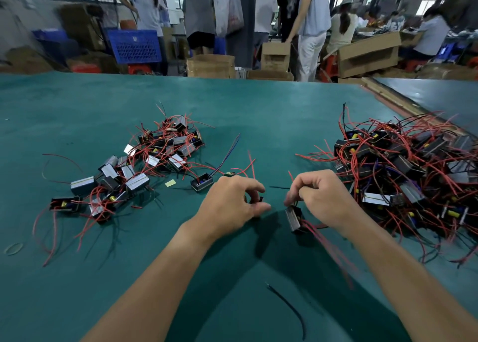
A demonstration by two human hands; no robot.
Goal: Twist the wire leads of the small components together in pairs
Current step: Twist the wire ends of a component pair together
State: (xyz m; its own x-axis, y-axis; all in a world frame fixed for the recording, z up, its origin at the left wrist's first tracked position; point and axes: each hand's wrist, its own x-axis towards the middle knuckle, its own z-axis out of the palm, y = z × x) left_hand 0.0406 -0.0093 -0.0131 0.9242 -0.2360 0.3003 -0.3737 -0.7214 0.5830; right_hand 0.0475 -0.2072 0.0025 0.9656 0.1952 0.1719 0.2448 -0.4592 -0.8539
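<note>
My left hand (232, 202) is curled over the green table, its thumb and fingers pinching a small dark piece (260, 199) that is mostly hidden. My right hand (320, 197) pinches a thin black lead above a small black box component (294, 218), which hangs tilted under it with blurred red leads (331, 251) trailing toward me. A gap separates the two hands. One single component (202, 182) with blue and red leads lies just left of my left hand.
A heap of components with red leads (144, 165) lies at the left, a larger tangled heap (408, 171) at the right. A loose black wire (289, 308) lies near the front. Several people, cardboard boxes (367, 53) and a blue crate (134, 45) stand beyond the green table (77, 277).
</note>
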